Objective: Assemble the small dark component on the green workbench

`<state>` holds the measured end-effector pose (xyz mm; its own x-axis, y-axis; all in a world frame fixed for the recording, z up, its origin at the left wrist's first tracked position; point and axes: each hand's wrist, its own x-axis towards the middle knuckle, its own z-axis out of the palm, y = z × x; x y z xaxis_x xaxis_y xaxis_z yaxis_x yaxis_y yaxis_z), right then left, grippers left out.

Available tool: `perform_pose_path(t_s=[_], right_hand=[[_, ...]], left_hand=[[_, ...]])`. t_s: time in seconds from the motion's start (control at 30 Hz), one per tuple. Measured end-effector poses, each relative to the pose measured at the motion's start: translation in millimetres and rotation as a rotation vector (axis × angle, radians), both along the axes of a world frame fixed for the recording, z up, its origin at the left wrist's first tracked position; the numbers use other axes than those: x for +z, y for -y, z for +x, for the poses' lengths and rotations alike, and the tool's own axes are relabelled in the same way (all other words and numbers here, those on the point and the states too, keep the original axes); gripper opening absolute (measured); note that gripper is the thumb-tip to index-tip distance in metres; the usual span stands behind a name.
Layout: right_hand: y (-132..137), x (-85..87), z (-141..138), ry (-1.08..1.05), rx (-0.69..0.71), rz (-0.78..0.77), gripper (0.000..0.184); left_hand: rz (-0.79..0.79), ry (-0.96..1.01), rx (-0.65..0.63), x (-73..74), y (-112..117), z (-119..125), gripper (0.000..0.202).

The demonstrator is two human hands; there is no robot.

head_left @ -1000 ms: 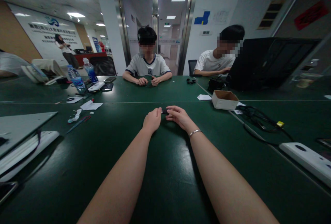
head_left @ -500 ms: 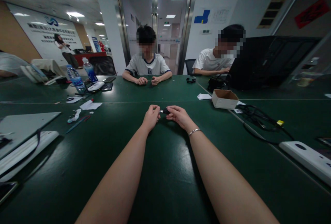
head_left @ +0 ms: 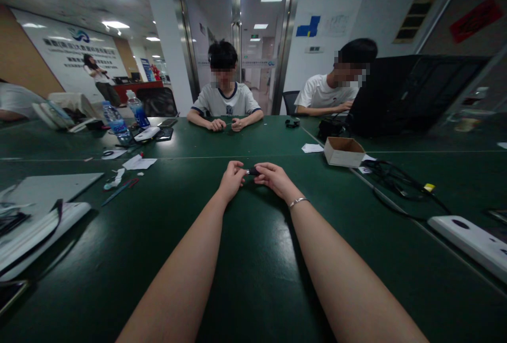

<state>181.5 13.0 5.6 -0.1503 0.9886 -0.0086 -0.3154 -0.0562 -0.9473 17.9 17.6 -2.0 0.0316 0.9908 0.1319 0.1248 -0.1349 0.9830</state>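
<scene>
Above the green table (head_left: 253, 258), a small black object with a silver metal end (head_left: 252, 171) spans the gap between my two hands. Its black part is pinched by the thumb and fingers of my right hand (head_left: 275, 178), which has a silver bracelet at the wrist. At the silver end, my left hand (head_left: 231, 180) has its thumb and fingers closed. The fingers partly cover the object, so its exact kind is unclear.
Right of my hands are an open cardboard box (head_left: 344, 152), coiled black cables (head_left: 396, 179) and a white power strip (head_left: 469, 240). At left lie a grey laptop (head_left: 59, 187), a blue pen (head_left: 119, 193) and paper scraps (head_left: 139, 162). Two people sit opposite.
The fingers of my left hand have shifted slightly at the silver end. My right hand keeps its grip on the black part in the same place.
</scene>
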Motion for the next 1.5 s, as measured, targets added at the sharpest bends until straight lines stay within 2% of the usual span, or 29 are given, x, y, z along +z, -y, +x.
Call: perform_pose_path(t_s=[0.07,0.2,0.33,0.6,0.93,1.13,1.3,1.5], right_hand=[[0.2,0.2,-0.3,0.004,-0.003,-0.003,0.009],[0.2,-0.4,0.0,0.0,-0.007,-0.002,0.012],[0.8,-0.6,1.4,0.0,0.017,0.011,0.016],[0.0,-1.4,2.3,-0.002,0.026,0.033,0.016],[-0.3,-1.9,2.6,0.014,0.016,0.02,0.016],[-2.2,-4.1,2.8,0.014,0.017,0.025,0.017],[-1.3,-2.9,3.1,0.012,0.02,0.021,0.016],[0.2,-1.2,2.2,0.01,0.023,0.025,0.014]], left_hand=[[-0.016,-0.001,-0.01,0.3,0.4,-0.1,0.019],[0.05,-0.017,-0.005,1.0,1.4,-0.4,0.027],[0.02,-0.039,-0.058,0.9,2.5,-0.4,0.018],[0.152,-0.109,-0.057,-9.0,-2.7,-3.5,0.024],[0.035,-0.068,-0.037,-4.6,-1.0,-1.6,0.02],[0.105,-0.085,-0.006,-6.5,-2.5,-2.4,0.028],[0.008,-0.054,-0.044,-1.7,-0.6,-1.9,0.021],[0.009,-0.043,-0.03,1.2,1.0,-1.5,0.024]])
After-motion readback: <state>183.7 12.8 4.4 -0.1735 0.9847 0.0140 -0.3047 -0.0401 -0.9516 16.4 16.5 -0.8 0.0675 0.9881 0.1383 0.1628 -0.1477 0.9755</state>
